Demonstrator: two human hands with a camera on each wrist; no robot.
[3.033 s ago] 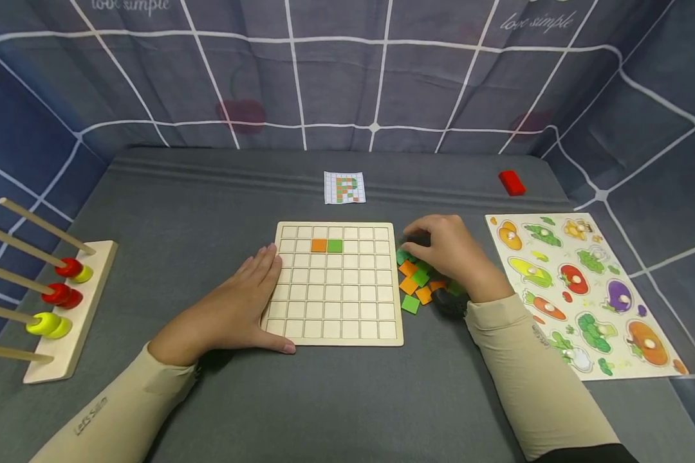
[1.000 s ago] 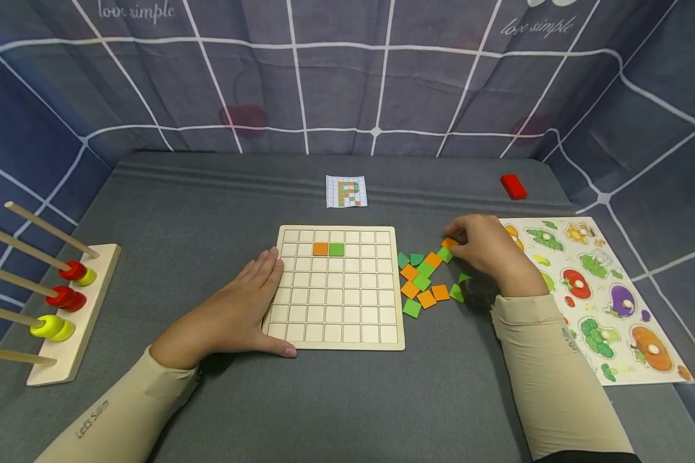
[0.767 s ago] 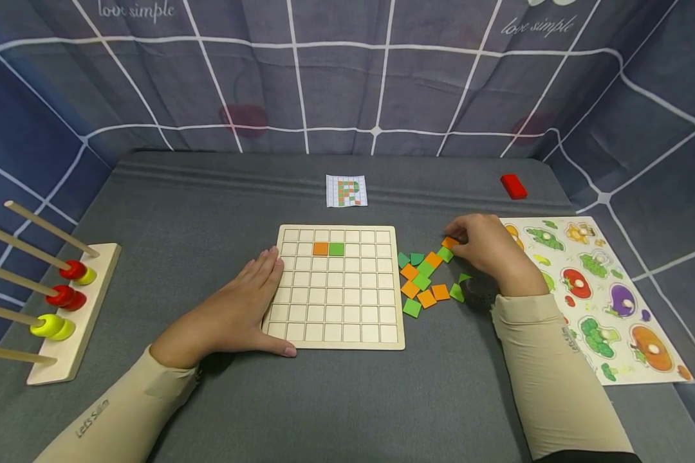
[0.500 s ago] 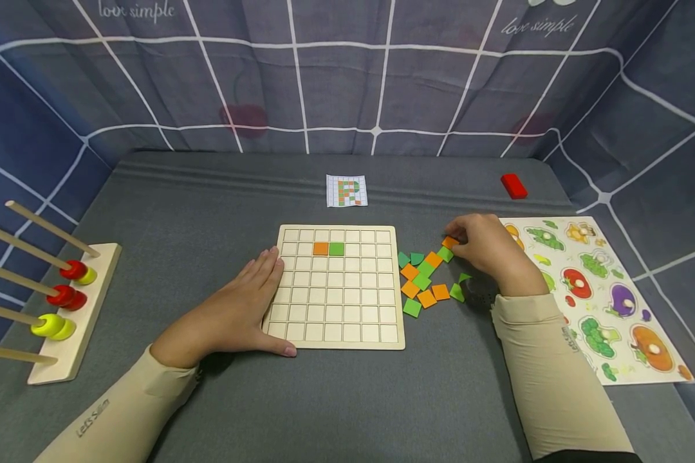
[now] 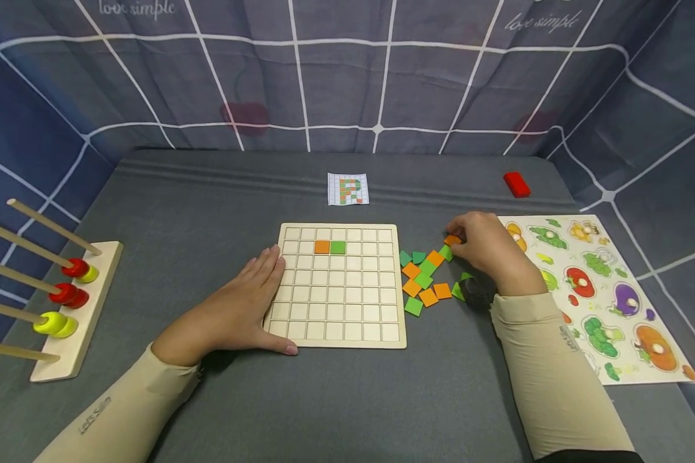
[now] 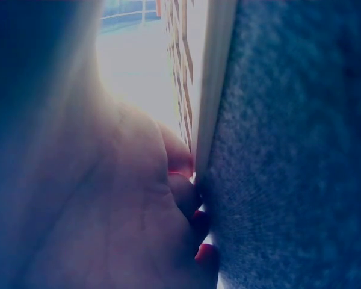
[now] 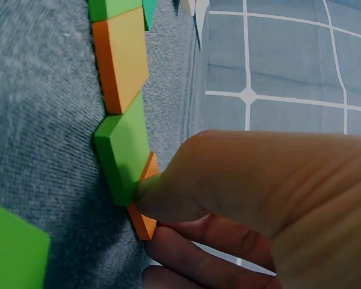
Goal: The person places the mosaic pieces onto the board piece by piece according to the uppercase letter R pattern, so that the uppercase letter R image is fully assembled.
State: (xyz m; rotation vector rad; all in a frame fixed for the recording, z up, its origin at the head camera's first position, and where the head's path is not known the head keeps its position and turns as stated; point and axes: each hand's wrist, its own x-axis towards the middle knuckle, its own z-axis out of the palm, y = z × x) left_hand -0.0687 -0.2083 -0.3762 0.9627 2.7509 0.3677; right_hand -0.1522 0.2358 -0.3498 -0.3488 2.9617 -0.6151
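My left hand [image 5: 231,308] lies flat with straight fingers along the left edge of a pale wooden grid board [image 5: 344,297]. On the board, an orange square tile [image 5: 322,247] and a green square tile [image 5: 338,247] sit side by side in the second row. To the right of the board, my right hand [image 5: 486,247] pinches another orange tile [image 7: 143,224] between thumb and fingers at the far end of a loose spread of tiles. A green tile [image 7: 121,153] touches it. The left wrist view is dim and blurred, showing the palm [image 6: 108,198] beside the board's edge.
Several orange and green tiles [image 5: 423,280] lie right of the board. Behind it is a card [image 5: 348,189] with a tile pattern. A vegetable puzzle board [image 5: 605,302] and a red block [image 5: 517,184] are at the right; a peg stand with rings [image 5: 87,321] is at the left.
Since three seconds ago, my right hand has moved right from over the heaped tiles, which now lie spread out. The orange tile at its fingertips has just shifted slightly. My left hand stays put.
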